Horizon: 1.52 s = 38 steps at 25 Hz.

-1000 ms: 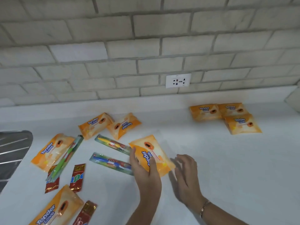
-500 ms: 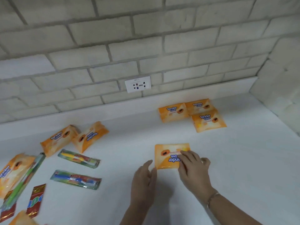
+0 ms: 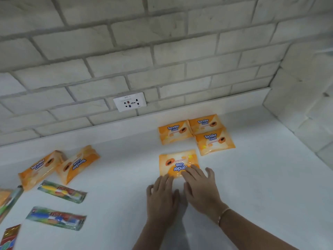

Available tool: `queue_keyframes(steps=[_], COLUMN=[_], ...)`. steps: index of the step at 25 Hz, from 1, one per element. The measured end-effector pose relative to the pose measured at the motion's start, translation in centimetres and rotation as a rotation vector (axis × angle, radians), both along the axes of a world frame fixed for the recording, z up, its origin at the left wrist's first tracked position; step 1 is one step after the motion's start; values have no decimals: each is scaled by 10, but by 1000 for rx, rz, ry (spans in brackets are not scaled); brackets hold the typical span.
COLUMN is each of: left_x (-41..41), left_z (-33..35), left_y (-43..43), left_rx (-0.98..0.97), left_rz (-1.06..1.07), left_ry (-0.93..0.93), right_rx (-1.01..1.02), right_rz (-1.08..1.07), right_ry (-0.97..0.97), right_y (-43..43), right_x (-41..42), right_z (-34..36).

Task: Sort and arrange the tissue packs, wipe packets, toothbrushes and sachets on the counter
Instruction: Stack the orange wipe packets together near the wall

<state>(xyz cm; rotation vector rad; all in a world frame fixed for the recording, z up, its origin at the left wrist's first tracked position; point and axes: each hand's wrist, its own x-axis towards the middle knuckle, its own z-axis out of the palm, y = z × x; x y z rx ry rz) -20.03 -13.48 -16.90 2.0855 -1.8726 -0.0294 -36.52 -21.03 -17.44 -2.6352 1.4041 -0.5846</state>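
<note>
brick wall [image 3: 162, 42], white wall socket [image 3: 129, 101]

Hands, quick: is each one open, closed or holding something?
Left hand: open, fingers straight, tips at the flat orange plastic packet's near edge.
Right hand: open, fingers resting flat on that packet.

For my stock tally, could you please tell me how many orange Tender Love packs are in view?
6: a back cluster of three; one pack at the hands; two left packs. An orange sliver at the left edge may be a seventh.
</note>
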Motion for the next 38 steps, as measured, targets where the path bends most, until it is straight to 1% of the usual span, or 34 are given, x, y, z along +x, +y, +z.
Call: queue_keyframes(steps=[4, 7, 10, 16, 22, 26, 28, 31, 36, 38], left_x=[2, 0, -3, -3, -2, 1, 3, 3, 5, 6], left_z=[4, 5, 5, 2, -1, 0, 0, 2, 3, 2], left_y=[-48, -71, -74, -74, -73, -66, -64, -65, -58, -61], left_rx=[46, 27, -10, -22, -31, -169, -204, -149, -213, -185], left_rz=[20, 13, -6, -12, 2, -62, -32, 52, -76, -34], left_ry=[-8, 35, 81, 72, 90, 127, 142, 156, 134, 181], right_rx=[92, 149, 149, 162, 163, 122, 79, 65, 89, 92], right_rz=[-44, -133, -176, -187, -205, -280, -238, -150, -156, -154], right_ry=[119, 145, 160, 166, 122, 24, 0, -3, -14, -36], right_y=[-39, -51, -49, -51, -48, -44, -42, -42, -44, -44], right_x=[10, 16, 18, 18, 15, 13, 12, 13, 13, 13], right_z=[7, 9, 8, 7, 10, 13, 13, 15, 12, 14])
